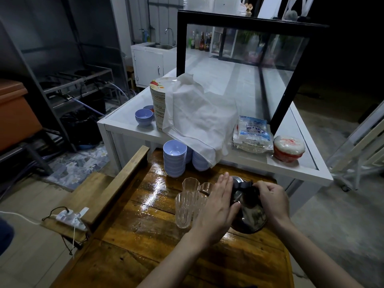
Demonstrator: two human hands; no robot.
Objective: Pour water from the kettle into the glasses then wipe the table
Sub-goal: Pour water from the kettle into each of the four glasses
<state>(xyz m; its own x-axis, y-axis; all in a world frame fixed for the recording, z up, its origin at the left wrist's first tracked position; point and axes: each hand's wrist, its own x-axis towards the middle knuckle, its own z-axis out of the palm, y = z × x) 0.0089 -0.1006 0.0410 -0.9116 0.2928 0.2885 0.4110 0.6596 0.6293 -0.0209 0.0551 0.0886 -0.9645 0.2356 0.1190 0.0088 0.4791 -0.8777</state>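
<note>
Already at the wet wooden table (133,235), a person closes the right hand (272,199) over the black handle of the steel kettle (250,215), while the left hand (218,206), fingers (225,180) flat and open, steadies its side. Four clear glasses (185,206) stand just left of the kettle, beyond the left hand. The spout is hidden; water levels cannot be made out.

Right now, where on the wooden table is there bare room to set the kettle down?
Free: the wet wooden table left of the glasses, and the near end by the forearms. Crowded: the far end, with bowl stacks, glasses and kettle bunched together.
</note>
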